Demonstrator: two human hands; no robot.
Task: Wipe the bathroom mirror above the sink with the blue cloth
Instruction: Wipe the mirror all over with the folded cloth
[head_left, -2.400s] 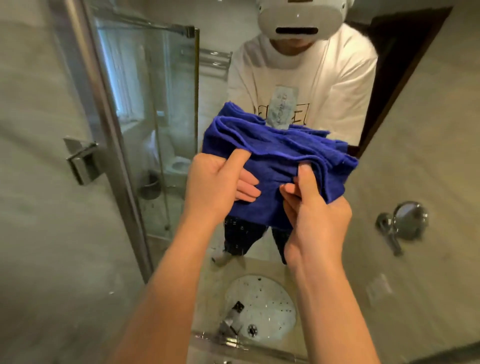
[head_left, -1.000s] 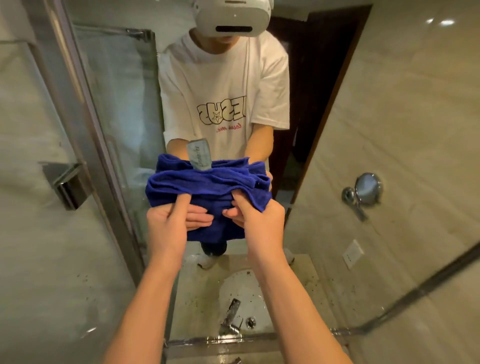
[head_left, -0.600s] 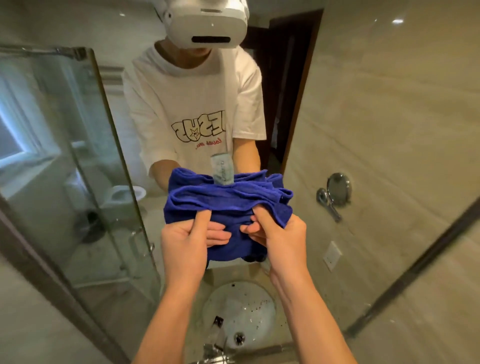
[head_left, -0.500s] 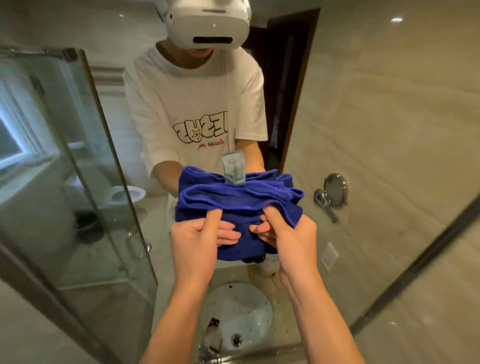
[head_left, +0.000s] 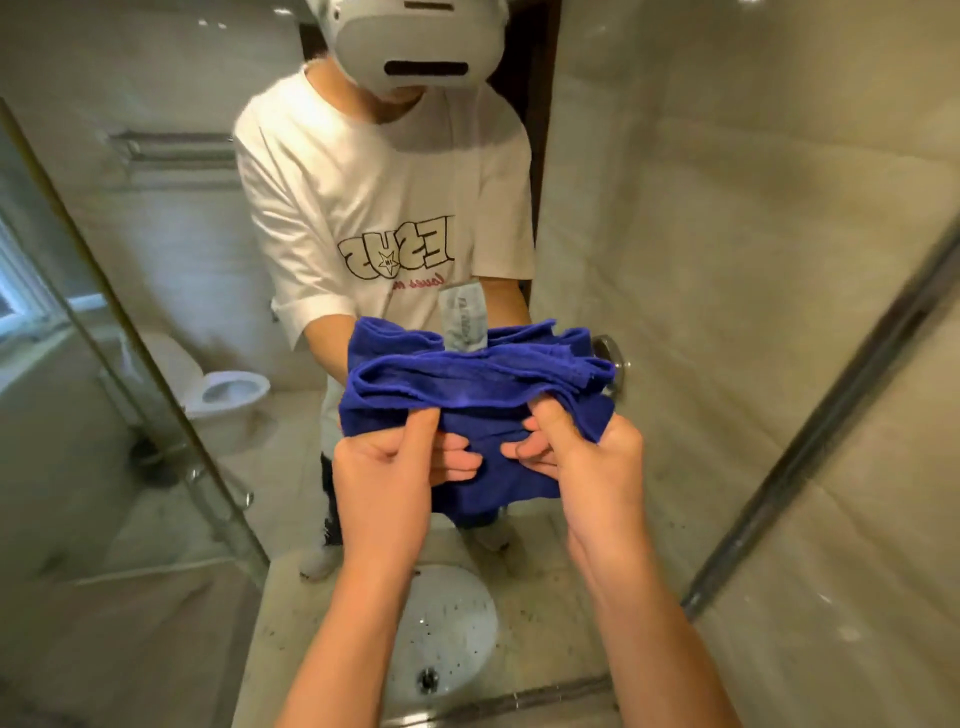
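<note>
Both hands hold the bunched blue cloth (head_left: 467, 384) up before the mirror (head_left: 727, 260). Left hand (head_left: 387, 480) pinches the cloth's lower left fold, thumb on top, fingers curled beneath. Right hand (head_left: 587, 462) pinches the lower right fold likewise. A grey label (head_left: 464, 318) stands above both grips. Below the grips, the mirror reflects a white sink (head_left: 441, 629).

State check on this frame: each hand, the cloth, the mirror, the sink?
left hand: grips the cloth, thumb on top
right hand: grips the cloth, thumb on top
cloth: bunched in folds, held up before the mirror, tag sticking up
mirror: not yet being wiped
sink: dark specks in the basin
</note>
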